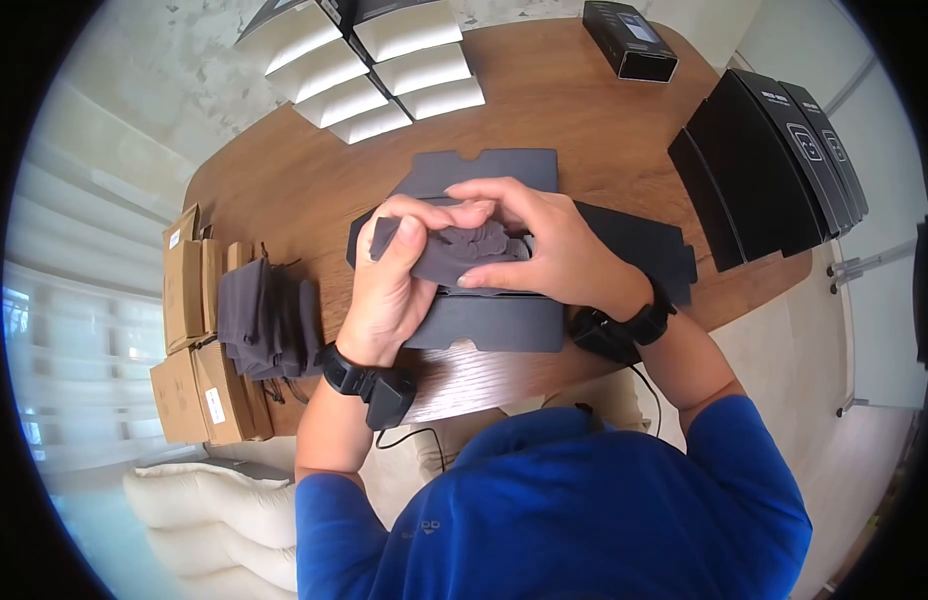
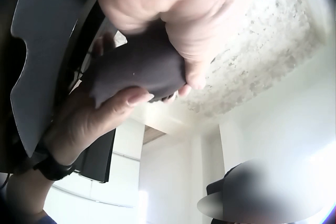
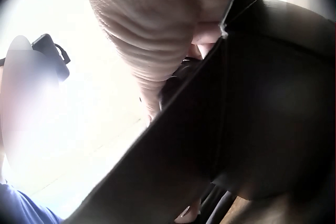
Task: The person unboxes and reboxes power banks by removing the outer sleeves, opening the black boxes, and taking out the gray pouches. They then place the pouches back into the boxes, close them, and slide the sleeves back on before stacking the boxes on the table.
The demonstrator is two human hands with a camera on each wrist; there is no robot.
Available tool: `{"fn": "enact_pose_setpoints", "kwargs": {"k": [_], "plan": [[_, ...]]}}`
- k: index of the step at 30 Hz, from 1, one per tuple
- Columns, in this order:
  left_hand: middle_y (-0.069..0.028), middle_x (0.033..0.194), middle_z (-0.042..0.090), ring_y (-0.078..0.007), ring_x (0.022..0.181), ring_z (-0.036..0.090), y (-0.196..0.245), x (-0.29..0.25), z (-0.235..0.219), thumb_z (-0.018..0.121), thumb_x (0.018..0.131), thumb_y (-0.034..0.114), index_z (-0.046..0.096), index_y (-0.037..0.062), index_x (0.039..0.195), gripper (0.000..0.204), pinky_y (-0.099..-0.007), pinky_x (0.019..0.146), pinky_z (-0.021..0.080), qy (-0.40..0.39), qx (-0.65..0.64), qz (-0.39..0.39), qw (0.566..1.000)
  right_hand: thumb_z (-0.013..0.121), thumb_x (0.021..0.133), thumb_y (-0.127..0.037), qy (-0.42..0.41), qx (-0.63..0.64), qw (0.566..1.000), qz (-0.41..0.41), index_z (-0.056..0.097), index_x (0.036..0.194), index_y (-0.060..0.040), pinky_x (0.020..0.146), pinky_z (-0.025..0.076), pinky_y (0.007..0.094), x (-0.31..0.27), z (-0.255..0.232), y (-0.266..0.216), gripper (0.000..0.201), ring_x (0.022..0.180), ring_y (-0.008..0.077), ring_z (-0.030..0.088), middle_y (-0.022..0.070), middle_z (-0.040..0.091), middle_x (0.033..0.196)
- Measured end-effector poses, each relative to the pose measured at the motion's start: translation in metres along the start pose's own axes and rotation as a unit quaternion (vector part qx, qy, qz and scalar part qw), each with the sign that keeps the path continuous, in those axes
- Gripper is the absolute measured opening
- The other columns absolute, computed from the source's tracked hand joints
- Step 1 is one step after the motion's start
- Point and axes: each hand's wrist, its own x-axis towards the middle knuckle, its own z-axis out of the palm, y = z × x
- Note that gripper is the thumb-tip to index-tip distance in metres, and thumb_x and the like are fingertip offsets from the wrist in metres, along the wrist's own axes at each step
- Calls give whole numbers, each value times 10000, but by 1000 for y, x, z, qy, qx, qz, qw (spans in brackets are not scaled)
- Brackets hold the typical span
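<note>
A dark grey cloth pouch (image 1: 454, 260) is held between both hands over an opened dark box (image 1: 484, 325) at the table's middle. My left hand (image 1: 384, 285) grips the pouch's left end, thumb on top. From the right, my right hand (image 1: 569, 245) holds its bunched-up end between thumb and fingers. Something light grey (image 1: 525, 247) shows at that end, partly hidden by the right hand. In the left wrist view the pouch (image 2: 136, 69) looks filled out, its cloth drawn smooth. The box's dark flap (image 3: 157, 150) covers much of the right wrist view.
Several dark pouches (image 1: 269, 320) with drawstrings lie at the left beside brown cartons (image 1: 204, 385). Black boxes (image 1: 749, 170) stand at the right, with a single black box (image 1: 632, 40) at the far edge. White-sided boxes (image 1: 374, 75) are stacked at the back.
</note>
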Motion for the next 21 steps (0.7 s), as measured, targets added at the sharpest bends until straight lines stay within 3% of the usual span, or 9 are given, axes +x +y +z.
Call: {"fn": "enact_pose_setpoints", "kwargs": {"k": [1, 4, 7, 10, 13, 16, 17, 19, 21], "plan": [[-230, 1063, 655, -313, 1083, 607, 1, 1, 2, 613, 925, 198, 595, -11, 945, 211, -439, 962, 471, -1, -4, 6, 1000, 833, 709, -175, -10, -31, 999, -30, 502, 1273, -37, 820, 523, 300, 0, -2, 3, 668, 1018, 200, 645, 117, 642, 1107], [-226, 1082, 654, -301, 1090, 605, 9, 4, -3, 637, 901, 144, 622, -17, 950, 169, -418, 965, 467, -25, 143, 33, 989, 816, 731, -204, -4, -46, 999, -10, 533, 1214, -31, 776, 530, 282, 2, -4, 1, 586, 961, 170, 662, 113, 665, 1037], [-182, 1091, 661, -234, 1062, 611, 14, 11, -5, 620, 895, 63, 655, -16, 959, 107, -359, 963, 454, 70, 268, 85, 957, 801, 740, -235, 12, -164, 984, 71, 589, 1088, -33, 693, 528, 272, 2, -11, 0, 455, 820, 174, 678, 88, 677, 948], [-145, 1055, 666, -196, 1006, 615, 23, 14, -15, 613, 895, 39, 664, -12, 944, 87, -322, 933, 457, 143, 368, 134, 909, 792, 728, -234, 29, -257, 966, 12, 626, 937, -41, 666, 503, 290, 4, -14, 3, 329, 749, 206, 634, 56, 663, 854], [-114, 1035, 652, -178, 1002, 601, 27, 13, -14, 661, 838, 13, 668, -10, 954, 118, -312, 897, 465, 84, 428, 145, 888, 794, 672, -177, 28, -339, 939, -43, 648, 860, -61, 689, 480, 316, 2, -11, 9, 264, 784, 234, 581, 34, 619, 844], [-105, 1048, 626, -245, 1008, 577, 28, 14, 1, 747, 722, 53, 661, 29, 981, 273, -328, 878, 454, -23, 620, 124, 774, 784, 633, -130, 33, -319, 947, -34, 653, 851, -72, 719, 466, 336, 2, -6, 5, 260, 844, 235, 550, 30, 575, 869], [-105, 1048, 626, -245, 1008, 577, 27, 13, 2, 747, 722, 53, 661, 29, 981, 273, -328, 878, 454, -19, 620, 124, 775, 784, 633, -130, 29, -319, 947, -34, 653, 851, -72, 719, 466, 336, 2, -5, 5, 260, 844, 235, 550, 30, 575, 869], [-108, 979, 583, -302, 956, 542, 26, 10, 2, 745, 696, 43, 632, 33, 981, 307, -355, 838, 445, -76, 643, -15, 762, 778, 610, -101, 23, -313, 949, -35, 659, 867, -76, 716, 469, 329, 2, -4, 6, 285, 864, 232, 556, 30, 544, 897], [-109, 947, 562, -313, 931, 532, 26, 10, 1, 743, 692, 43, 616, 33, 974, 310, -367, 820, 442, -73, 658, -12, 749, 776, 622, -95, 13, -301, 952, -46, 668, 894, -79, 720, 471, 326, 3, -4, 8, 293, 869, 234, 559, 29, 557, 907]]}}
